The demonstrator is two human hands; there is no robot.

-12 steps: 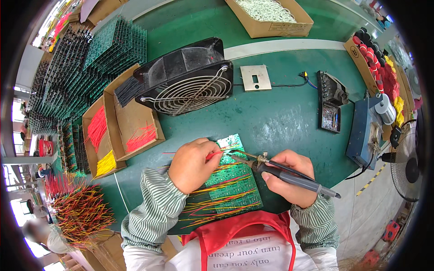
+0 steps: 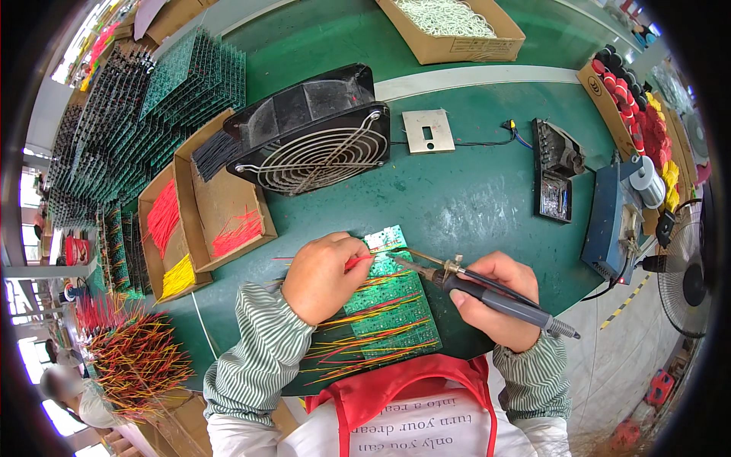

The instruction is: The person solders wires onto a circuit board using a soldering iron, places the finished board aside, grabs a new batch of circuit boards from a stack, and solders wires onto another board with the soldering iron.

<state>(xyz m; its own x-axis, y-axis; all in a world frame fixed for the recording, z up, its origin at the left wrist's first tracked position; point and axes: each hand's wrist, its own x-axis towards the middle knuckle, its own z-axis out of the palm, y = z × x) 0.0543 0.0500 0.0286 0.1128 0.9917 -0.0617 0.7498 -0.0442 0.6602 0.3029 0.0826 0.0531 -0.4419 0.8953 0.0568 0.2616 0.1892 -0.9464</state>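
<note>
A green circuit board panel [image 2: 407, 321] lies on the bench in front of me, with red and yellow wires [image 2: 373, 335] running out leftward from it. At its upper left edge my left hand [image 2: 324, 280] is closed, thumb and finger pinching a red wire [image 2: 358, 262] with its end over the board. My right hand [image 2: 502, 305] grips a soldering iron [image 2: 544, 320] with a thin solder guide tube [image 2: 454, 265] fixed along it. The iron's tip points left, close above the board near the wire end; whether it touches is too small to tell.
A black fan [image 2: 312, 141] stands behind my left hand. Beside it, cardboard trays [image 2: 228, 202] hold red, yellow and black wires. Stacked circuit boards [image 2: 190, 80] and a wire bundle [image 2: 141, 358] are at the left. A blue soldering station [image 2: 609, 221] with a solder spool [image 2: 647, 185] sits right.
My right hand and the soldering iron have shifted slightly right, the tip and guide tube drawing back from the red wire's end. The left hand stays nearly still.
</note>
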